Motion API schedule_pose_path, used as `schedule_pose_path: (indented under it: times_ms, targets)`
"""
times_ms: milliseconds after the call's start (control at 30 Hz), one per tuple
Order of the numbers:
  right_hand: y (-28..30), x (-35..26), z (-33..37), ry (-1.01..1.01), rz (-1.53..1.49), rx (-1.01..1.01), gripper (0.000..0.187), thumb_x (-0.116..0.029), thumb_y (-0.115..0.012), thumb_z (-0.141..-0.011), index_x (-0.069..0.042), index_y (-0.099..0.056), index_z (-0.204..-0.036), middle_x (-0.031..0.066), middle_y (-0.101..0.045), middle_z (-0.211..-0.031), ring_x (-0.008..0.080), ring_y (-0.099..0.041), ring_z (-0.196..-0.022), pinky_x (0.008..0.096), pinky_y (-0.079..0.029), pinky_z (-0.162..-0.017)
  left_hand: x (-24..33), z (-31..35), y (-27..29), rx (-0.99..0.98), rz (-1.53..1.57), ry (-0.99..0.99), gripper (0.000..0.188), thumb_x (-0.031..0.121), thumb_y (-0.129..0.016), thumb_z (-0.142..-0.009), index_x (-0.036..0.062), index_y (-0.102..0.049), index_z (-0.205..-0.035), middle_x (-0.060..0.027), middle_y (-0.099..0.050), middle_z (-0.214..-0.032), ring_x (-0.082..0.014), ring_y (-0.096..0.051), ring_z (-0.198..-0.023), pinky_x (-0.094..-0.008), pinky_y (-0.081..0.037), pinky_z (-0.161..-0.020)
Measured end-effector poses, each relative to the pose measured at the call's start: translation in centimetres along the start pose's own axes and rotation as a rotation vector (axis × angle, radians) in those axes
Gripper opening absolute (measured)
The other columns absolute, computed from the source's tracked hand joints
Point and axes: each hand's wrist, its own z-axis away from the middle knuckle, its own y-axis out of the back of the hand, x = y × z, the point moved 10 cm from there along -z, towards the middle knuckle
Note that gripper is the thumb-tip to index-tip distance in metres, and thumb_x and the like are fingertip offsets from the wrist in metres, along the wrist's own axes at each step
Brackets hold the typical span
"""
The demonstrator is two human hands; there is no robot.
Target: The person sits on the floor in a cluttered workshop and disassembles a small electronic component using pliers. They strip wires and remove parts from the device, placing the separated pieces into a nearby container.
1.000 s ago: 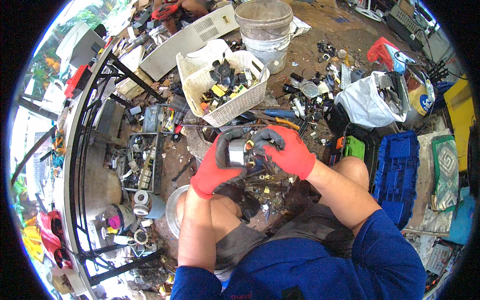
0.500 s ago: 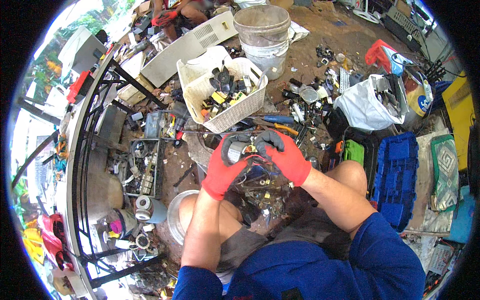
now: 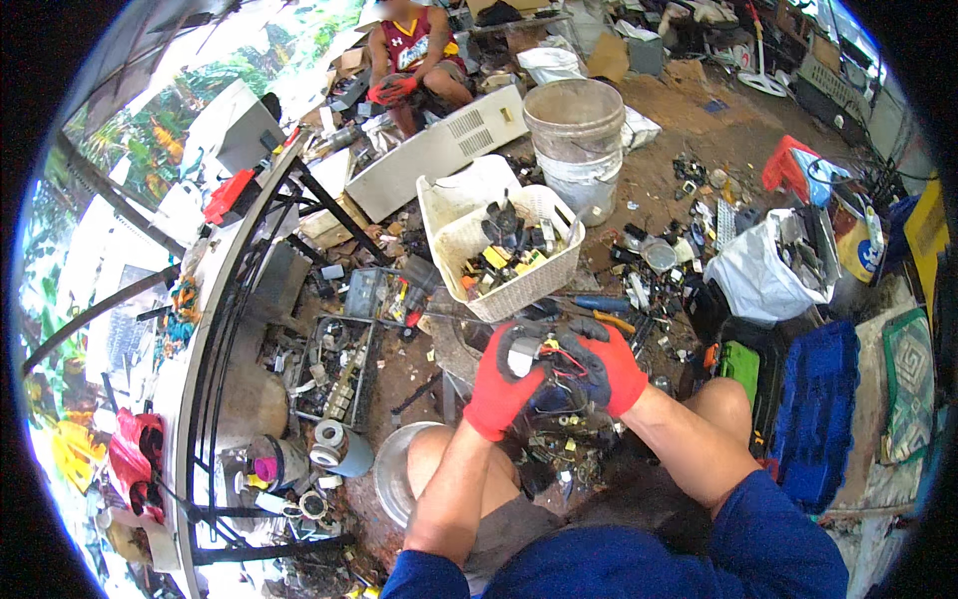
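Both hands wear red gloves with dark grey fingers and palms, held close together over the work spot between my knees. My left hand [image 3: 499, 391] is closed round a small silver metal part [image 3: 521, 357], which looks like a small motor but is partly hidden by the fingers. Thin red and yellow wires [image 3: 567, 357] run from that part toward my right hand [image 3: 617, 371]. The fingers of this hand are bent and pressed together at the wires. Small loose scraps [image 3: 565, 449] lie on the ground below.
A cream basket [image 3: 519, 290] with dark and yellow parts stands ahead, before a dirty white bucket [image 3: 574, 150]. To the right are a white sack [image 3: 743, 265] and a blue toolbox lid [image 3: 813, 414]. Left stands a black-framed table [image 3: 225, 299]. Another red-gloved person [image 3: 414, 50] sits far off.
The view has tilted up and to the left, so the scene sits lower and further right and more of the other person shows. The silver part has turned in my left hand.
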Motion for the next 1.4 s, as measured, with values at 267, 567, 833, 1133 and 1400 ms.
schedule_pose_path:
  times_ms: [267, 567, 833, 1133, 1400]
  targets:
    - [-0.7, -1.2, 0.5, 0.124, 0.394, -0.041, 0.024, -0.018, -0.062, -0.094, 0.0, -0.064, -0.11, 0.007, -0.07, -0.095, 0.0167, -0.066, -0.092, 0.0337, -0.053, -0.076, 1.5, 0.5, 1.4, 0.009, -0.117, -0.047, 0.053, 0.001, -0.071, -0.07, 0.0028, -0.056, -0.121, -0.0074, -0.063, -0.112, -0.0173, -0.058, -0.105, -0.0323, -0.046, -0.093]
    - [-1.8, -1.9, 1.9, 0.191, 0.745, -0.122, 0.031, -0.012, -0.064, -0.087, -0.003, -0.061, -0.116, 0.0178, -0.067, -0.108, 0.0288, -0.066, -0.101, 0.0377, -0.05, -0.091, 0.4, -0.3, 5.6, 0.06, -0.037, -0.08, 0.049, -0.001, -0.065, -0.072, 0.0012, -0.057, -0.121, -0.0089, -0.062, -0.116, -0.0187, -0.059, -0.106, -0.0334, -0.046, -0.095]
    - [-3.1, -2.8, 1.7, 0.303, 0.685, -0.189, 0.046, -0.014, -0.069, -0.083, -0.001, -0.057, -0.125, 0.0198, -0.064, -0.117, 0.0339, -0.063, -0.11, 0.0407, -0.049, -0.095, 0.5, -0.3, 3.3, -0.033, 0.018, 0.003, 0.055, 0.001, -0.068, -0.071, 0.0011, -0.056, -0.125, -0.0087, -0.063, -0.117, -0.0175, -0.058, -0.111, -0.0339, -0.045, -0.098]
    - [-1.6, -1.9, 1.8, 0.303, 1.242, -0.052, 0.032, -0.02, -0.061, -0.086, -0.001, -0.063, -0.111, 0.0214, -0.065, -0.108, 0.0425, -0.063, -0.095, 0.0466, -0.052, -0.082, 2.0, 0.4, 0.7, 0.004, -0.511, -0.155, 0.056, 0.003, -0.071, -0.067, -0.0001, -0.059, -0.121, -0.0186, -0.062, -0.12, -0.0324, -0.06, -0.115, -0.0393, -0.044, -0.102]
    - [4.8, 3.9, 1.4, -0.139, 0.555, 0.129, 0.042, -0.025, -0.062, -0.093, -0.001, -0.057, -0.127, 0.0179, -0.066, -0.117, 0.024, -0.063, -0.108, 0.0349, -0.049, -0.093, 0.7, -0.1, 0.8, 0.016, -0.423, -0.067, 0.05, 0.006, -0.069, -0.072, -0.0005, -0.059, -0.12, -0.0201, -0.063, -0.116, -0.0339, -0.061, -0.113, -0.0399, -0.046, -0.097]
